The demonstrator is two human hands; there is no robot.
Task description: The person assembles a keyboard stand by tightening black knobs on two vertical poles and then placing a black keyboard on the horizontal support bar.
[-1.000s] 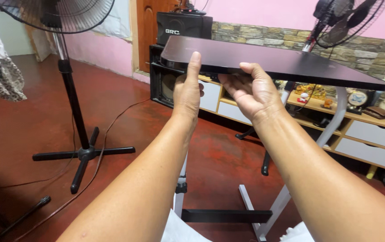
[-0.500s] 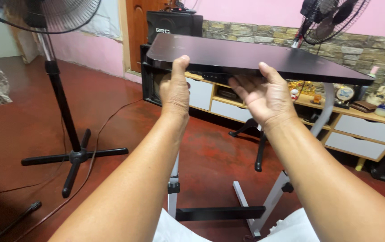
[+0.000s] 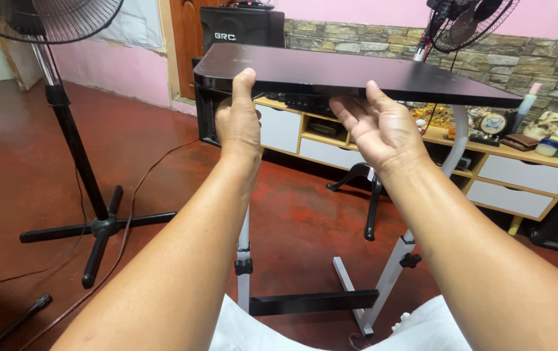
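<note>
Seemingly both hands (image 3: 311,123) on tabletop (image 3: 357,75)

Dark tabletop (image 3: 357,75) on white legs (image 3: 388,279)

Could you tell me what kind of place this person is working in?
Most likely a living room in a home. A low cabinet with white drawers carries ornaments and bottles, a pedestal fan stands on the red floor, and both hands grip a dark adjustable tabletop.
</note>
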